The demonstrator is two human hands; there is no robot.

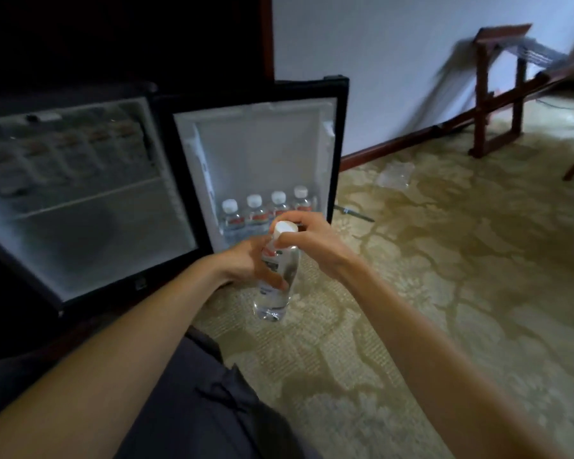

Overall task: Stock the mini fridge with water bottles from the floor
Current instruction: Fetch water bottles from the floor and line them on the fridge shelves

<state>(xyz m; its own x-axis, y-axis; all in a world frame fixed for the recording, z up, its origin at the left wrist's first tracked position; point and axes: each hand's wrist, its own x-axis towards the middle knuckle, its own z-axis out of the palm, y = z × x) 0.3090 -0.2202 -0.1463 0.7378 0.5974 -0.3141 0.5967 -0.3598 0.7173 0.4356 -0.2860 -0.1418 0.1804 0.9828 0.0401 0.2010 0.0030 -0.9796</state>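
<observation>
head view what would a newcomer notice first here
A clear bottle is held mid-frame above the carpet: the left hand grips its body, the right hand pinches the white cap. Behind it, four bottles stand in a row in the bottom shelf of the open fridge door.

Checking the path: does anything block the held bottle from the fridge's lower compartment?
Nothing visible does. The left hand and right hand hold the bottle before the open fridge; the door rack's four bottles stand right of that path.
</observation>
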